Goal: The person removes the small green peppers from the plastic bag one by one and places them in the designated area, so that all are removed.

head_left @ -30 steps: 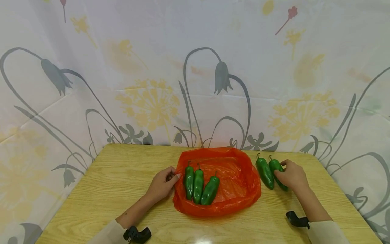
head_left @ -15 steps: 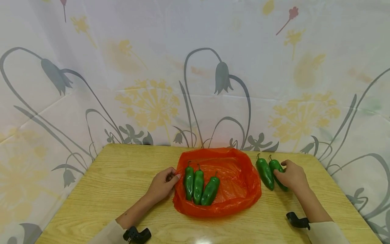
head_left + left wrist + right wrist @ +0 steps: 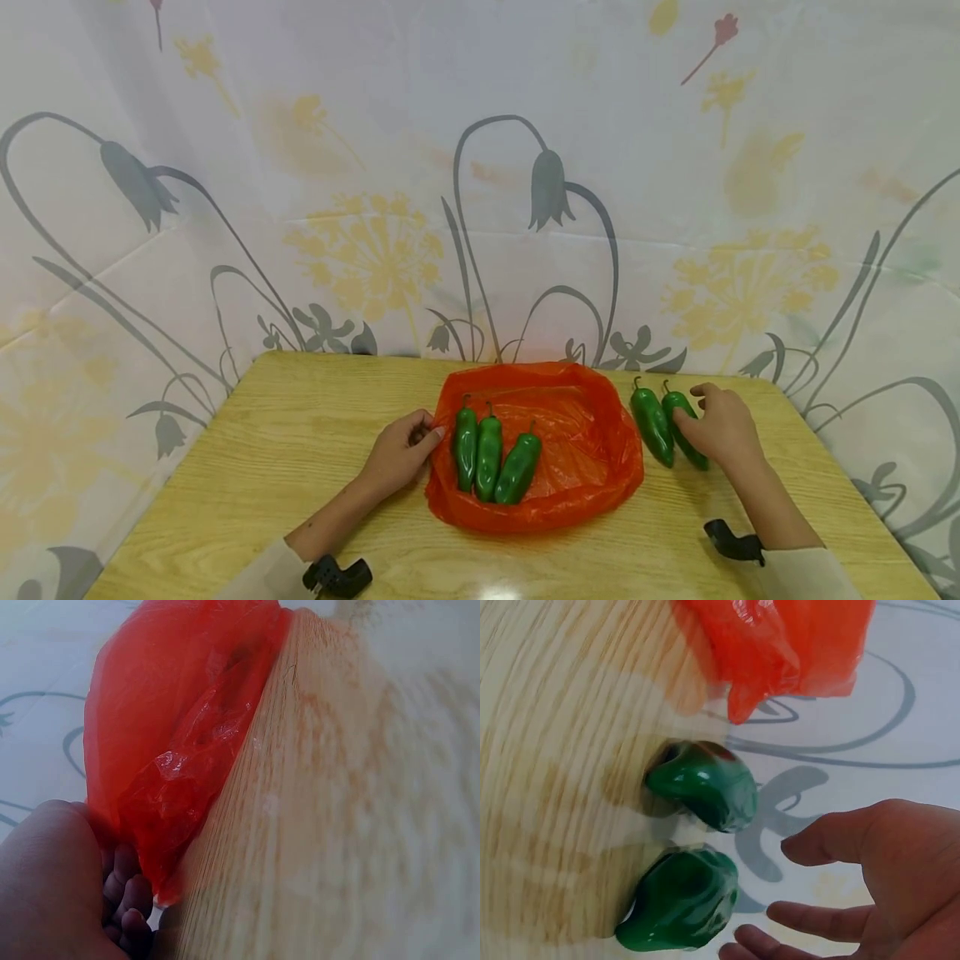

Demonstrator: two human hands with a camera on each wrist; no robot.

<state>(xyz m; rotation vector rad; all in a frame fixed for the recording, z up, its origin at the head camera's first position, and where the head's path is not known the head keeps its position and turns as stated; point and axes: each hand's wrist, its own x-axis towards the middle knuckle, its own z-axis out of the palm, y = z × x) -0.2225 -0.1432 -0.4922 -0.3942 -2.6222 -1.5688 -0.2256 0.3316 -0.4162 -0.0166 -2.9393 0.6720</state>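
A red plastic bag (image 3: pixel 540 521) lies with its mouth spread wide on the table. Three green chili peppers (image 3: pixel 517 471) rest inside, toward its left half. My left hand (image 3: pixel 397 454) pinches the bag's left edge between thumb and fingers; in the left wrist view the red film (image 3: pixel 150 712) runs down to the curled fingers. Two more peppers lie side by side to the bag's right, the nearer one (image 3: pixel 652 425) close to its rim. Over the farther pepper (image 3: pixel 682 900) hovers my right hand (image 3: pixel 723 429), thumb and fingers spread apart and holding nothing.
The wood-grain table (image 3: pixel 300 400) ends at a wall covered with flower-patterned cloth (image 3: pixel 375 167). A black wrist camera (image 3: pixel 337 577) sits on the left wrist and another wrist camera (image 3: pixel 733 542) on the right.
My right hand has lifted slightly and its thumb and fingers have parted more from the farther pepper. The left hand, the bag and the peppers have stayed in place.
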